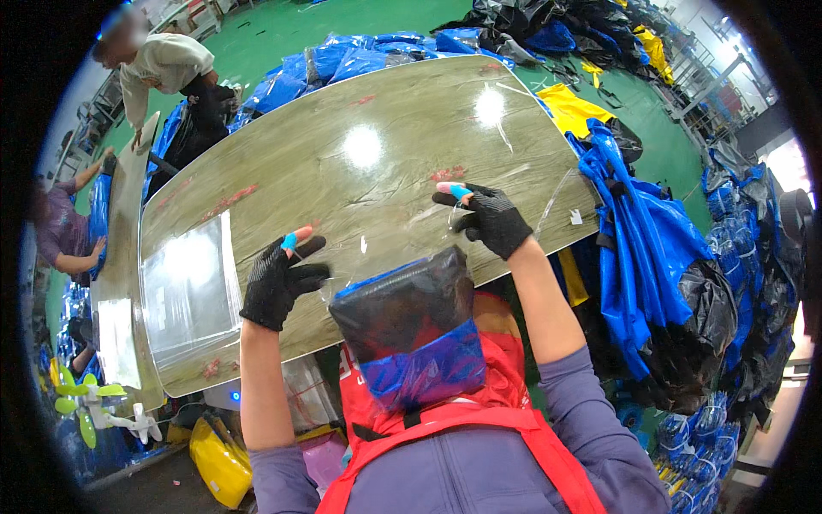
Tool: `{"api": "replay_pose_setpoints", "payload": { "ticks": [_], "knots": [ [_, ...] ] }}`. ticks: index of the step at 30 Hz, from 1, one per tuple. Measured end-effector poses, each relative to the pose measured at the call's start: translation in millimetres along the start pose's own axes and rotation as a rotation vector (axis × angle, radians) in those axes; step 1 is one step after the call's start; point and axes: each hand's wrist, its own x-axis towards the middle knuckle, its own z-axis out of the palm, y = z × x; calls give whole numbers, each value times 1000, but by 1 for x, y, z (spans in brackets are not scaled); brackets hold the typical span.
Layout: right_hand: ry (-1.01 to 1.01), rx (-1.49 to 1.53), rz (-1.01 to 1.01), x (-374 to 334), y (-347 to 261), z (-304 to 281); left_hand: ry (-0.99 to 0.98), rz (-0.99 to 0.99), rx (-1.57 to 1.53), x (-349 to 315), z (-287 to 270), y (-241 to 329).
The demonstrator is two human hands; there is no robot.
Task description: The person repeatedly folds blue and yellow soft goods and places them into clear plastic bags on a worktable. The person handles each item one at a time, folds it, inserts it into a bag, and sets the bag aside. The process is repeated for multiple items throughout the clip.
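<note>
A folded black-and-blue bundle in clear plastic wrap (411,330) is tilted at the table's near edge, against my red apron. My left hand (284,281), in a black glove with bare fingertips and blue tape on a finger, is just off the bundle's upper left corner, fingers spread. Beyond its upper right corner, my right hand (492,221) has the same kind of glove and tape, its fingers stretched and thumb apart. Neither hand visibly grips the bundle. Whether either touches the loose clear film is hard to tell.
Clear plastic sheets (193,283) lie on the left of the wood-patterned table (300,171). Blue packed bundles (342,62) are heaped behind it. Blue sheeting (638,248) hangs at the right edge. A green fan (87,398) stands lower left; two people work at another table.
</note>
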Motion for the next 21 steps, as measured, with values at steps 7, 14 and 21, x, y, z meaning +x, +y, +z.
{"api": "replay_pose_setpoints", "payload": {
  "ticks": [7, 14, 21],
  "knots": [
    [-279, -838, -273, -92, 3, -1, -201, 327, 699, -77, 16, -31],
    [-1, -1112, -650, -94, -42, 34, 276, 180, 859, -67, 47, 15],
    [-65, -1340, -473, -104, 15, 47, 232, 38, 156, -51, 55, -129]
  ]
}}
